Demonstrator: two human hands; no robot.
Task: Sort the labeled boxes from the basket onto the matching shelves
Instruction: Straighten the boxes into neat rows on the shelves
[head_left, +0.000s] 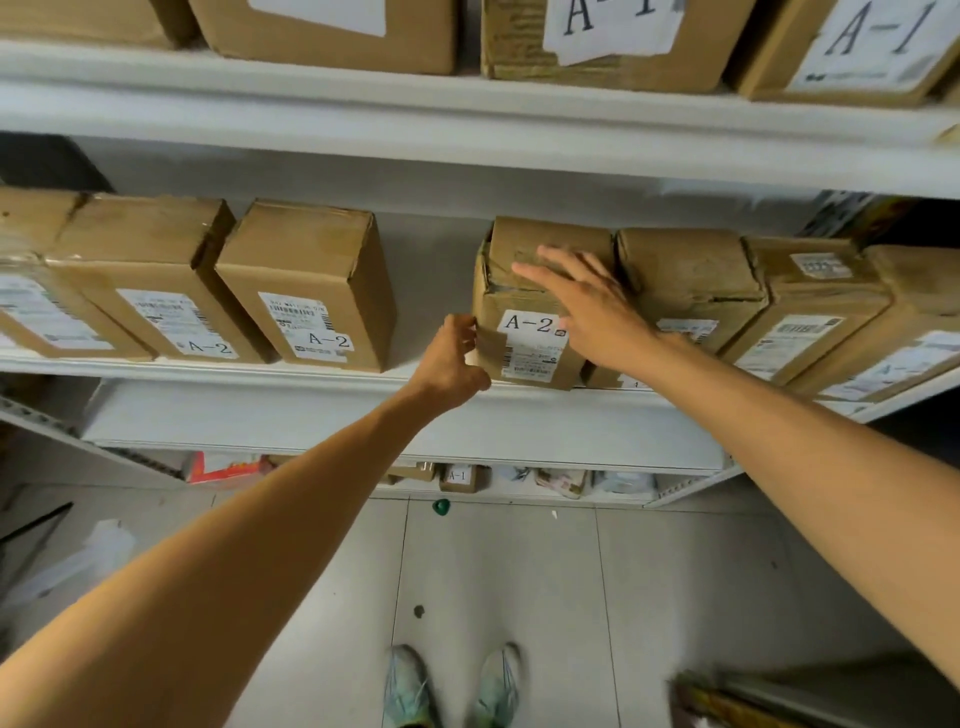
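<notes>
A brown cardboard box labelled A-2 (524, 343) stands on the middle shelf (363, 374), its front corner at the shelf edge. My left hand (454, 358) holds its lower left corner with curled fingers. My right hand (592, 301) lies flat with spread fingers over the box's top and right front. More A-2 boxes (311, 291) stand to the left on the same shelf. Boxes labelled A-1 (613, 36) sit on the shelf above. At the bottom right corner is a woven basket edge (727, 706).
Other brown boxes (691, 280) stand tight against the held box on its right. A gap lies between it and the A-2 box on the left. A small A-1 box (460, 477) and packets sit on the lowest shelf. My shoes (452, 686) stand on grey floor tiles.
</notes>
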